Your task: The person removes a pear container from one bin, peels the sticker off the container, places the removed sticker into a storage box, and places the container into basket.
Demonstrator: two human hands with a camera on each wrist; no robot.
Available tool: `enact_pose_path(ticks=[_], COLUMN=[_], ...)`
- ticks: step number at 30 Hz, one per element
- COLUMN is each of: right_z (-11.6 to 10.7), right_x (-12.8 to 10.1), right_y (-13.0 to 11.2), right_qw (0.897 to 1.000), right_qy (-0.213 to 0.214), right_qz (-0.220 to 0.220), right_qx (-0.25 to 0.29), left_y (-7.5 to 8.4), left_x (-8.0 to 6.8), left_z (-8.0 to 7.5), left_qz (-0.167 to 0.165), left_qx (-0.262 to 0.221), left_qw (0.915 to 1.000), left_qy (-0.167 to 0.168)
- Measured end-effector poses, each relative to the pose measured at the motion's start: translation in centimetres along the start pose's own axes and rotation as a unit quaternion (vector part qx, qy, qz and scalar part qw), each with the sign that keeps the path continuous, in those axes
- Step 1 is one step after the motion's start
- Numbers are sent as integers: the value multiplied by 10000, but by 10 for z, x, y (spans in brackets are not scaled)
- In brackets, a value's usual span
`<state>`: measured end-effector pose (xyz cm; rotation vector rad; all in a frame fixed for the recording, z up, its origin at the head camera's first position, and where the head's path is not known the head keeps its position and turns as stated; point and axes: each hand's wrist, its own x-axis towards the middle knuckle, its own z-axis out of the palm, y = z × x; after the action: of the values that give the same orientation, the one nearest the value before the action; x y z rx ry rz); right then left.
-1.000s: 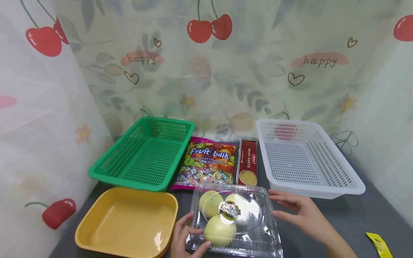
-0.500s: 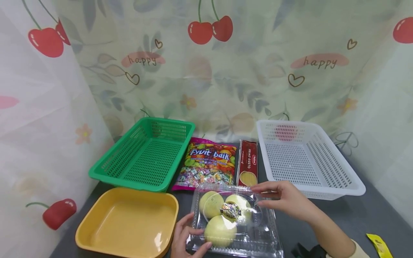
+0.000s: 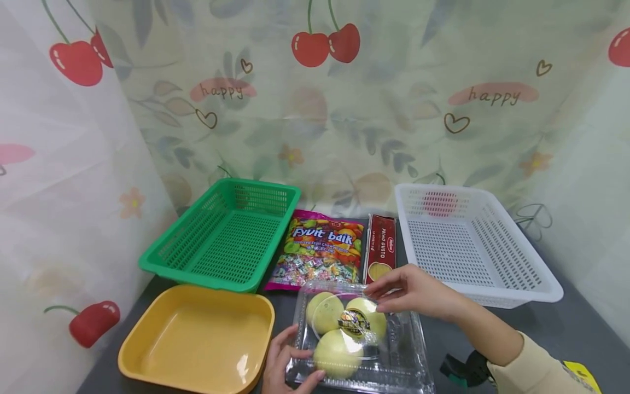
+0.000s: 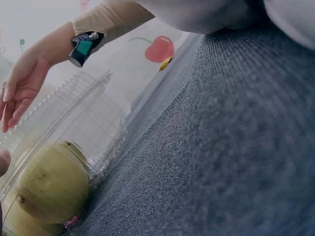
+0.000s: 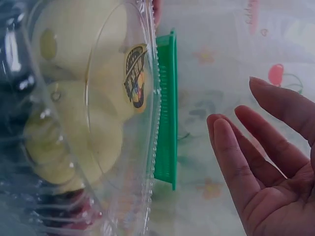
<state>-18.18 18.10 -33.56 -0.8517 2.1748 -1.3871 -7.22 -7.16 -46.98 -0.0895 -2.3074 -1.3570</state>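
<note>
While left hand grips, clamshell holds seemingly 3 pears.

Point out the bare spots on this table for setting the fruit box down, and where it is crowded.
Bare grey table lies in front of the white basket, right of the clear fruit box. A narrow bare strip runs between the yellow tray and the green basket. Crowded: the middle, where the candy bag and pasta packet fill the gap between the baskets, right behind the box.

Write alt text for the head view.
A left hand holds a clear clamshell box of pale yellow fruit while the right hand reaches over its lid; behind lie a green basket, white basket and yellow tray.
</note>
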Motion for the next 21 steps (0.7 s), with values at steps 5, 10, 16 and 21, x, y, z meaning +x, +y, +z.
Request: enact_pose_path(ticks=[5, 10, 16, 21], right_z=[2, 5, 8, 9], right_x=[8, 15, 22, 26], right_y=[-1, 0, 1, 2], right_qw=[9996, 9989, 9990, 9989], right_qy=[-114, -214, -262, -276], right_qz=[188, 251, 124, 271], right_qx=[187, 324, 331, 266], left_y=[1, 2, 1, 2], left_x=[0, 1, 0, 0], left_z=[-1, -1, 0, 0], left_qz=[-78, -217, -171, -262], left_qx=[-13, -47, -75, -97], left_qw=[10000, 9997, 9998, 9996], left_qy=[-44, -89, -50, -96])
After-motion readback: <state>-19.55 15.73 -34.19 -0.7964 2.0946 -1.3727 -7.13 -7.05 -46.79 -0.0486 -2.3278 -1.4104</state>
